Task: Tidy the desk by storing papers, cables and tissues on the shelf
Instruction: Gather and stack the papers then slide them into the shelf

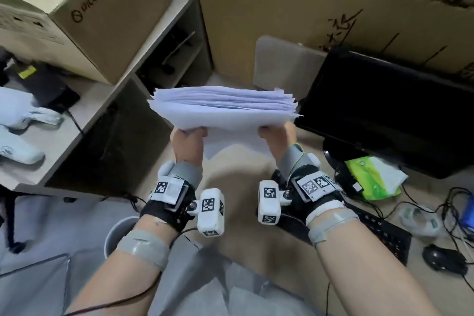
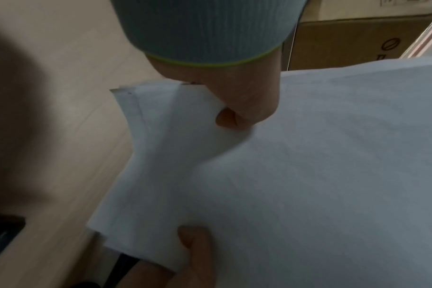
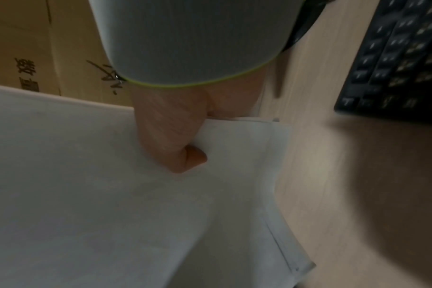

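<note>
A thick stack of white papers [image 1: 223,108] is held up above the desk, its near edge sagging. My left hand [image 1: 188,140] grips the stack's near left corner and my right hand [image 1: 275,136] grips its near right corner. In the left wrist view a thumb presses on top of the papers [image 2: 308,165] with a fingertip underneath. The right wrist view shows a thumb clamped on the sheets [image 3: 99,185]. The grey shelf [image 1: 123,72] stands to the left, its dark lower compartment open. A green tissue pack [image 1: 374,177] and tangled cables [image 1: 456,210] lie on the desk at right.
Cardboard boxes [image 1: 102,7] sit on the shelf top and behind the desk. A black monitor [image 1: 384,110], keyboard [image 1: 384,233] and mouse [image 1: 443,256] occupy the right. A white bin [image 1: 120,231] stands on the floor below my left arm.
</note>
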